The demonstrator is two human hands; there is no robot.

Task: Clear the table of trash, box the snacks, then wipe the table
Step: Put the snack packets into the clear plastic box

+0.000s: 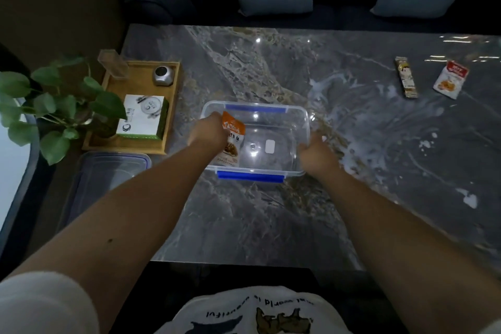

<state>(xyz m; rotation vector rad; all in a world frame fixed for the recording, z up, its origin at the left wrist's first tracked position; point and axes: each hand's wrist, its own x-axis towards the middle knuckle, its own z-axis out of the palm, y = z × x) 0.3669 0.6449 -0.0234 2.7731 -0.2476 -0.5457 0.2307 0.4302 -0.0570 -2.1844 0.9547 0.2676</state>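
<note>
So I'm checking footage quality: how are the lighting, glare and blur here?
Head view: dim overall; bright glare spots on the table and clear box; right hand motion-blurred; wide-angle bending at the edges.

Both my arms reach forward from the near edge, bare from the elbow down, with a white sleeve bunched at my left upper arm. My left hand [210,130] is turned knuckles-up, fingers curled round the top edge of an orange snack packet [232,141] that hangs down from my grip. My right hand [315,156] sits a little nearer to me and well apart from the left, back of the hand facing up, thumb raised, fingers bent over the right rim of the clear box [306,127]; the fingertips themselves are blurred
</note>
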